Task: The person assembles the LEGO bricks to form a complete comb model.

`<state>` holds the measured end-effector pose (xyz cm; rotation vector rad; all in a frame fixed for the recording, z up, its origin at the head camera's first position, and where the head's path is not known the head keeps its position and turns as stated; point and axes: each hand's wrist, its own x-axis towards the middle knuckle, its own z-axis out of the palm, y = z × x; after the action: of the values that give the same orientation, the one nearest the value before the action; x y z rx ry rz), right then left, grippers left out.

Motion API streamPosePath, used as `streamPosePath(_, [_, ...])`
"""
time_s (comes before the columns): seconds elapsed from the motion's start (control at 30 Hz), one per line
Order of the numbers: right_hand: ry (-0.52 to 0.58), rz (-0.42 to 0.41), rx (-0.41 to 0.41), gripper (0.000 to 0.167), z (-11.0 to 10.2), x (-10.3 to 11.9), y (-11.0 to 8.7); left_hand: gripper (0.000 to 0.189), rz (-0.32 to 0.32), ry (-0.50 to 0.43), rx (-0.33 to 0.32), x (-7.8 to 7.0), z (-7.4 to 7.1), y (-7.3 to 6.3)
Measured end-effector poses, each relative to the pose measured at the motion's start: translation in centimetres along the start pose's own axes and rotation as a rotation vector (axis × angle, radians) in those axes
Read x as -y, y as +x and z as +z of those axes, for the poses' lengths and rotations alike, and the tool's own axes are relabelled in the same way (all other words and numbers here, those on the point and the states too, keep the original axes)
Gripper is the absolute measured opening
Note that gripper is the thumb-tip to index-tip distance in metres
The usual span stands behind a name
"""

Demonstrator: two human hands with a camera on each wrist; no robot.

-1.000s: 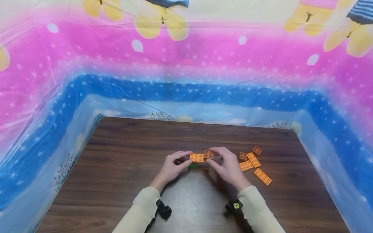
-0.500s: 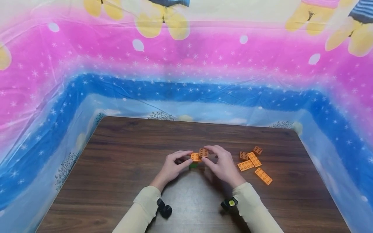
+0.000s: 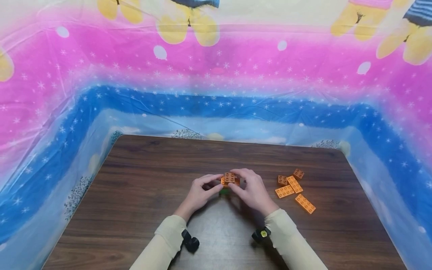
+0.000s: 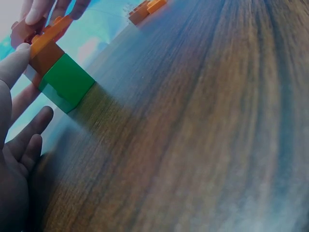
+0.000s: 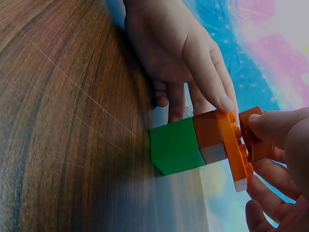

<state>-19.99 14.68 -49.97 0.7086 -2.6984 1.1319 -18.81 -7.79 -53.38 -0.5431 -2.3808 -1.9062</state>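
A small stack of toy building bricks stands on the table. Its base is a green brick [image 5: 176,147]; on that sits a brown brick [image 5: 208,126], topped by a thin orange brick [image 5: 233,153] with studs. My left hand [image 3: 201,191] pinches the stack at the orange brick's left end between thumb and fingers. Over the orange brick, my right hand [image 3: 253,190] grips a second, square brown brick [image 3: 230,176] by thumb and fingertips. In the right wrist view that brick looks tilted, close over the studs; whether it touches them I cannot tell.
To the right lie several loose bricks: orange ones [image 3: 305,203] and small brown ones [image 3: 298,173]. They rest on a dark wooden table [image 3: 152,165]. A printed pink and blue cloth [image 3: 216,105] hangs behind and at both sides.
My right hand has moved left with the square brown brick, from the orange brick's right end to over its middle. The left hand keeps its hold in place.
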Motion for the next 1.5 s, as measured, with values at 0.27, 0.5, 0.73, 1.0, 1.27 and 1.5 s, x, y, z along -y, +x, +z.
streamPosePath(0.27, [0.01,-0.004,0.007,0.041,0.2,0.2,0.2,0.034,-0.012,0.0,-0.001,-0.3,0.0,0.1])
streamPosePath(0.5, [-0.011,-0.021,0.005,0.04,0.4,0.1,0.2,0.035,-0.037,0.002,-0.001,0.7,0.1,0.2])
streamPosePath(0.73, [-0.019,-0.026,0.008,0.038,0.5,0.1,0.1,0.037,-0.009,0.005,0.002,2.9,0.3,0.4])
streamPosePath(1.0, [-0.046,-0.061,0.018,0.036,0.5,0.1,0.4,0.036,0.035,-0.002,0.026,3.1,-0.1,0.5])
streamPosePath(1.27, [-0.066,-0.074,0.041,0.034,0.3,0.2,0.7,0.038,0.038,0.016,0.034,3.3,-0.1,0.6])
streamPosePath(1.5, [-0.088,-0.07,0.063,0.034,0.2,0.4,0.8,0.039,0.041,0.023,0.032,3.3,-0.1,0.6])
